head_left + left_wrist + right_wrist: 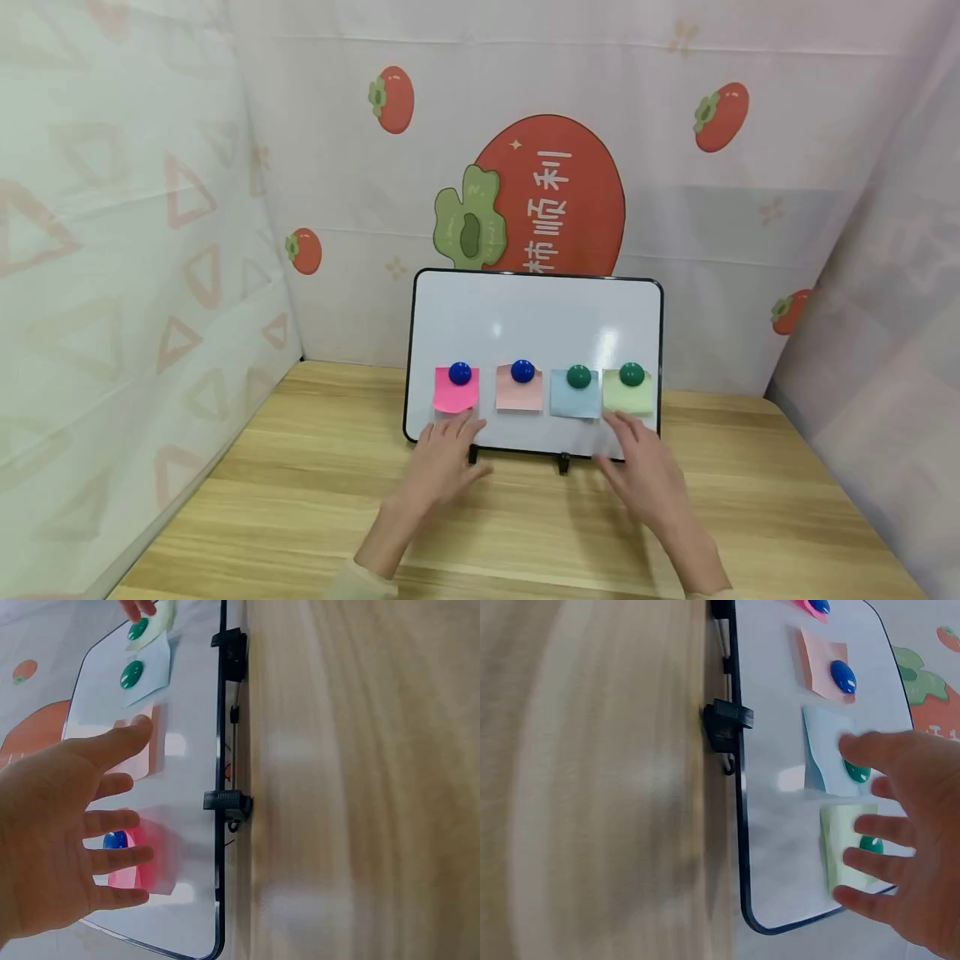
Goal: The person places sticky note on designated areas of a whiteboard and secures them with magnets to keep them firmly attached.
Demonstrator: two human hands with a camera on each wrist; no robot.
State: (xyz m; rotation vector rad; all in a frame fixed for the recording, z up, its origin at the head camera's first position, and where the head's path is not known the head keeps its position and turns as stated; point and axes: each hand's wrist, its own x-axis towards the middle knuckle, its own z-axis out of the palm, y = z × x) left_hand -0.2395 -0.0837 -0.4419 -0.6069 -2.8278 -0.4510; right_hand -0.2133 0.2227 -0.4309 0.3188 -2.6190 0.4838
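A whiteboard with a black rim stands on black stand feet. Four magnets would be several: blue magnets hold a hot-pink sticky note and a pale pink sticky note, while green magnets hold a light blue sticky note and a pale green sticky note. My left hand is in front of the board's lower left, nearest the hot-pink note, fingers spread. Opposite it, my right hand is near the pale green note, fingers apart. Neither hand holds anything.
Beneath the board lies a wood-grain table. Behind it hangs a white cloth printed with red fruit, and more patterned cloth flanks the table on the left and right.
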